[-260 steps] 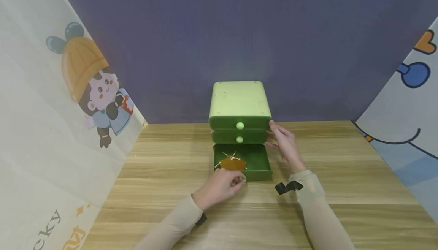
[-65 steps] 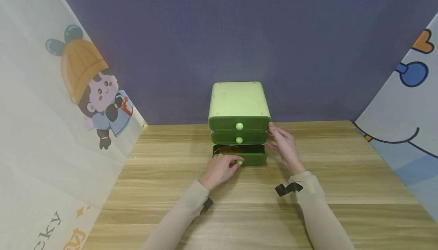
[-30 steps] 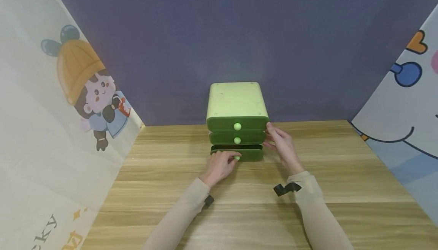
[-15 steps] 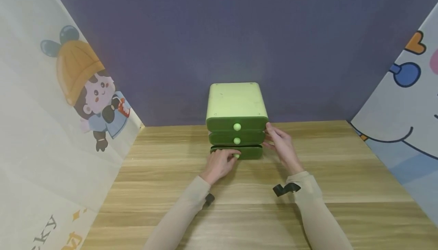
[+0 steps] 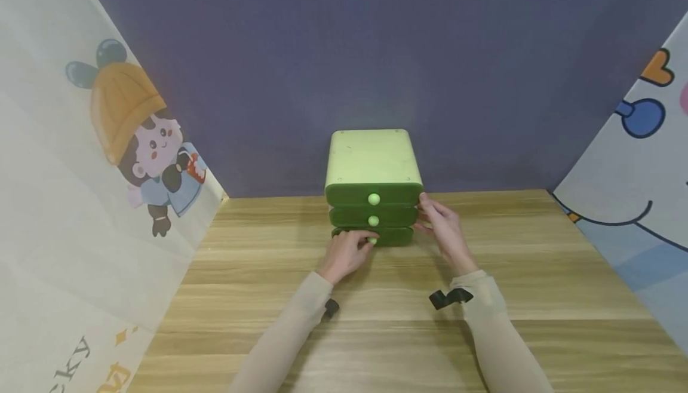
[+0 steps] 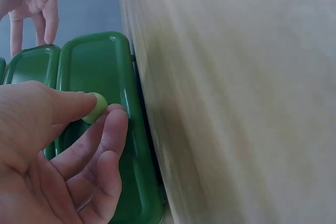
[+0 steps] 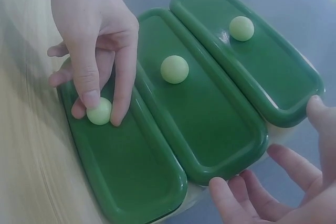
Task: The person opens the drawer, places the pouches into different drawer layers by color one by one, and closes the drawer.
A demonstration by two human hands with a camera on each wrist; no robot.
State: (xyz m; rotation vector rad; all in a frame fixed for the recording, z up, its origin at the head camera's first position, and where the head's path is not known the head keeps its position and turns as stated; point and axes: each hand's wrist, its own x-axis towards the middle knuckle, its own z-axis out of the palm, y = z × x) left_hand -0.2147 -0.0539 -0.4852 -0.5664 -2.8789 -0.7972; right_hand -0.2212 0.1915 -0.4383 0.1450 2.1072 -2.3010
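Note:
A small green drawer cabinet (image 5: 374,155) with three dark green drawer fronts stands at the back of the table. Each front carries a round light green knob. My left hand (image 5: 346,254) pinches the bottom drawer's knob (image 7: 98,112) between thumb and fingers. That bottom drawer (image 7: 137,166) now sits level with the ones above, so its inside is hidden. At the cabinet's right side, my right hand (image 5: 445,229) rests its fingertips on the edges of the upper two drawers, the thumb at the top drawer's (image 7: 247,51) corner. Its fingers are spread and loosely bent.
The wooden table (image 5: 387,345) stretches out in front of the cabinet. A dark blue-grey wall (image 5: 376,46) rises right behind it. White side panels with cartoon prints (image 5: 145,142) border the table left and right.
The bottom drawer, earlier pulled out with a brown pouch-like thing with cream strings inside, has slid in, my left hand moving forward with its knob. My right hand has stayed at the cabinet's side.

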